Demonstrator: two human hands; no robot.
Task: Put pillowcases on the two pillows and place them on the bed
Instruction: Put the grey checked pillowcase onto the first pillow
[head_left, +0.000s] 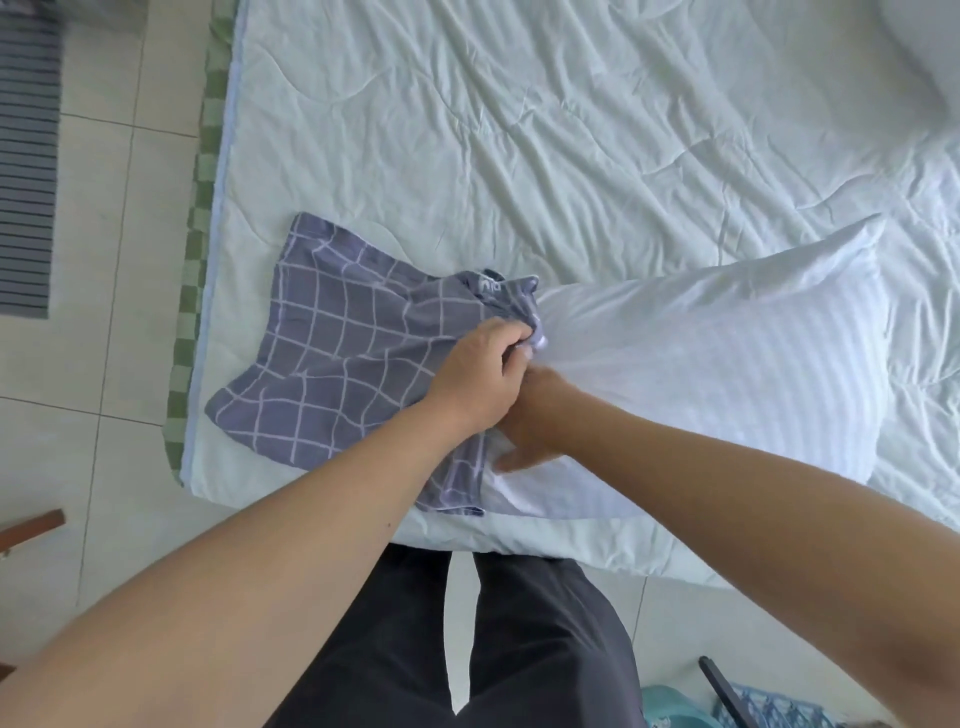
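Pillow (701, 364) lies on the bed (467, 130), one end just entering the pillowcase (337, 353). Left hand (483, 369) is clenched on the case's bunched opening; right hand (530, 421) presses the pillow corner, grip unclear. Risk: the corner may snag or fold in the bunched mouth, leaving the case twisted.

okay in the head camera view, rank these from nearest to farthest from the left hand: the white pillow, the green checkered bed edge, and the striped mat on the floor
From the left hand:
1. White pillow, touching it on the right, at the mouth of the grid-patterned pillowcase.
2. Green checkered bed edge, farther left, along the mattress side.
3. Striped mat, far left on the floor.
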